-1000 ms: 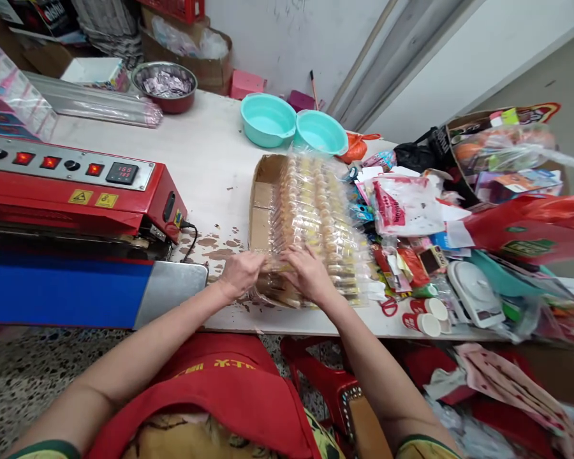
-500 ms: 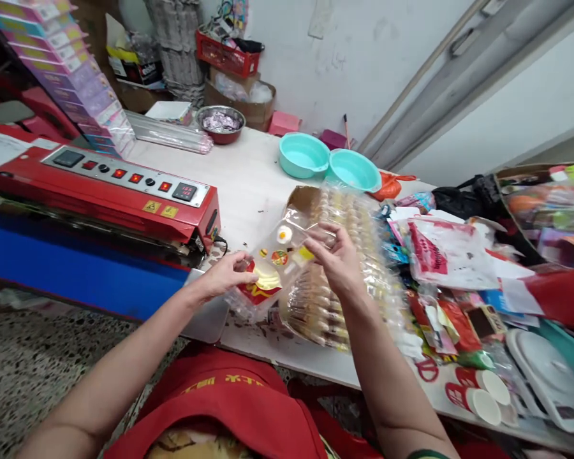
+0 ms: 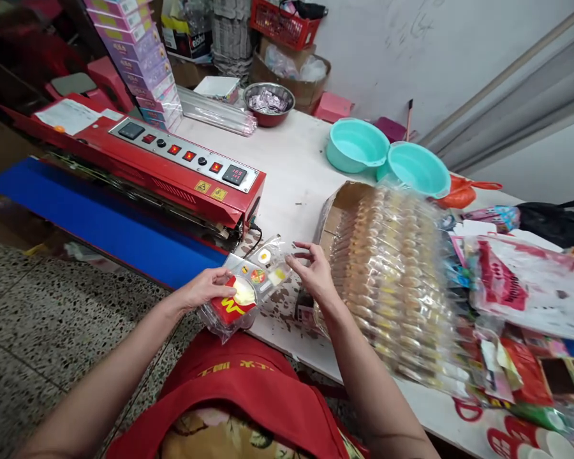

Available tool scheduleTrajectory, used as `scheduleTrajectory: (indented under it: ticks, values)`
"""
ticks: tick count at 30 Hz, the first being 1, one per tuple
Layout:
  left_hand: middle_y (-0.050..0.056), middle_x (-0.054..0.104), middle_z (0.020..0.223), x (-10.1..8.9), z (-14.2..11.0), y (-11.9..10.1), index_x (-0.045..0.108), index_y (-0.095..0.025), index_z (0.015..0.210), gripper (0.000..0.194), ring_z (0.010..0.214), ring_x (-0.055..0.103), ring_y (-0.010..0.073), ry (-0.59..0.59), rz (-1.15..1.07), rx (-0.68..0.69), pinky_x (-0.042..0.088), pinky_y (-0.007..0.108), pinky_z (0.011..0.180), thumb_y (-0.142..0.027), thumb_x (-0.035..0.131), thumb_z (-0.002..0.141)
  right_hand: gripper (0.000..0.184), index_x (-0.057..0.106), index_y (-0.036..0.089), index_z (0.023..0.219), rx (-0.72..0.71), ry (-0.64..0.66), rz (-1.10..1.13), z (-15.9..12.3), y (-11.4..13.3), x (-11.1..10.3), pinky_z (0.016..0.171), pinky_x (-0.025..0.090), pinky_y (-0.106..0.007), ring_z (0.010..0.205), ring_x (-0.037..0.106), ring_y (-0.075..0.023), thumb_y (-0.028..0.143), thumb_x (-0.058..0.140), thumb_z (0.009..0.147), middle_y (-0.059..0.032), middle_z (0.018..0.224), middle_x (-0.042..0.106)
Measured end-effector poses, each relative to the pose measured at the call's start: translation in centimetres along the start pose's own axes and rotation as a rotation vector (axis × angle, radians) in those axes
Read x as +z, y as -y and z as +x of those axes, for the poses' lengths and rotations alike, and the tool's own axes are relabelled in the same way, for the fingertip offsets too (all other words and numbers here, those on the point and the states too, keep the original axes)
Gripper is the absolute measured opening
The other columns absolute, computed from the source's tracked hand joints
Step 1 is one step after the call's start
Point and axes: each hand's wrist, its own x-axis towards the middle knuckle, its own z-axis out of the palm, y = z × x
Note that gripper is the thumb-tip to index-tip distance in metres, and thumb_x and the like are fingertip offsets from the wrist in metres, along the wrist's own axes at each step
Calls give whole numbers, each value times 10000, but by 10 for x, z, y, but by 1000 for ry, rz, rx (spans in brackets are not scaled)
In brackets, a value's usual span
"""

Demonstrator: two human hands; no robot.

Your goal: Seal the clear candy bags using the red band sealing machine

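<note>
Near the centre, at eight o'clock, the left hand [image 3: 205, 288] hides part of the clear bag [image 3: 262, 278]; its other fingers are partly out of sight. Glare blurs the bag's edge, so whether the right hand [image 3: 313, 271] touches it is unclear. At four o'clock, shiny film blurs the wrapped packs [image 3: 397, 287], and the bottom edge cuts off the paper cups [image 3: 526, 446]. The right edge crops the black bag [image 3: 550, 221] at three. At twelve, print on the bowl's sachets [image 3: 268, 101] is too small to read.
</note>
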Motion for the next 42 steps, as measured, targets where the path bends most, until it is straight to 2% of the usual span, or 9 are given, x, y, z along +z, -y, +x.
scheduleTrajectory:
  ticks: [5, 9, 13, 17, 25, 28, 34, 38, 42]
  values:
    - [73, 709, 983, -10, -6, 5, 611, -147, 982, 373, 886, 678, 219, 31, 2, -30, 534, 300, 770, -293, 794, 691, 768, 505, 242, 1237, -107, 135, -179, -11, 4, 29, 880, 501, -432, 1057, 548, -268, 459, 824, 573, -101, 1247, 493]
    - [69, 708, 964, -16, -8, 8, 601, -145, 984, 379, 857, 677, 214, 22, 4, -25, 533, 301, 759, -309, 790, 700, 587, 528, 221, 1168, -72, 120, -204, -13, 2, 48, 836, 510, -405, 920, 576, -224, 322, 737, 628, -81, 1148, 522]
    - [75, 700, 1000, -24, -10, 11, 598, -145, 1000, 379, 894, 671, 213, 11, 4, -11, 526, 299, 784, -311, 783, 714, 439, 576, 219, 1041, -39, 153, -148, -9, 2, 48, 821, 506, -386, 919, 576, -217, 334, 701, 636, -65, 1109, 539]
    - [62, 695, 1006, -27, -10, 10, 605, -154, 997, 355, 901, 663, 201, 45, 33, 1, 517, 293, 801, -306, 775, 724, 442, 595, 213, 998, 5, 165, -109, -5, 2, 51, 803, 502, -383, 916, 574, -219, 410, 729, 625, -59, 1091, 541]
    - [68, 698, 1002, -26, -8, 14, 610, -155, 995, 362, 890, 668, 212, 20, 20, -5, 518, 308, 800, -314, 780, 717, 299, 592, 199, 891, -26, 87, 0, 2, -3, 55, 800, 509, -380, 859, 589, -190, 259, 681, 611, -70, 1113, 553]
    - [69, 690, 1022, -29, -9, 16, 605, -155, 1021, 381, 908, 659, 210, 11, 19, 3, 514, 314, 816, -313, 778, 721, 323, 619, 202, 874, -18, 117, 50, 3, -2, 48, 774, 521, -361, 928, 580, -207, 353, 751, 621, -92, 1161, 552]
    - [38, 672, 1019, -35, -12, 20, 599, -165, 1009, 377, 954, 621, 186, -44, 9, 40, 491, 280, 832, -299, 786, 710, 366, 634, 182, 721, 211, 235, 330, 0, 1, 38, 757, 523, -336, 904, 637, -204, 474, 821, 604, -95, 1236, 605]
    - [34, 668, 1011, -38, -19, 33, 583, -169, 1008, 386, 946, 619, 185, -60, 24, 17, 482, 268, 807, -320, 782, 713, 401, 598, 172, 602, 394, 278, 514, -1, -1, 42, 686, 524, -314, 817, 665, -208, 458, 870, 533, -87, 991, 721]
    - [69, 674, 1083, -31, -18, 28, 583, -169, 1073, 449, 1000, 625, 205, -44, 55, 11, 482, 289, 850, -355, 780, 715, 355, 693, 174, 644, 371, 193, 516, 2, 4, 49, 642, 508, -281, 698, 645, -168, 449, 880, 520, -67, 833, 740]
